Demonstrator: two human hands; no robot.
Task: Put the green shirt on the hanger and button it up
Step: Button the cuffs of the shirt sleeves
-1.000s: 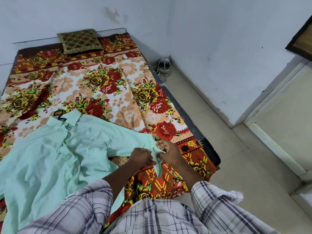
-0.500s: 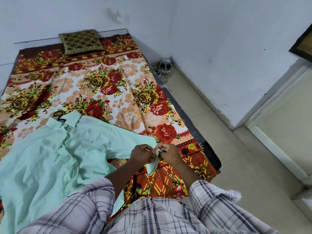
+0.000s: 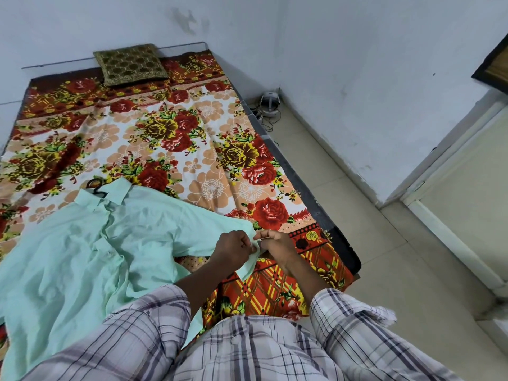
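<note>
Mint-green cloth of the green shirt point(image 3: 82, 257) lay over the near left part of the bed point(image 3: 209, 171), its collar and the hook of the black hanger point(image 3: 96, 188) toward the far edge, one sleeve point(image 3: 192, 229) running right toward the bed's near right corner. Left hand point(image 3: 233, 248) and right hand point(image 3: 275, 244) met at that sleeve's end, each pinching the cuff point(image 3: 248, 268) with curled fingers. The button front lay well to their left, nearer the left hand.
</note>
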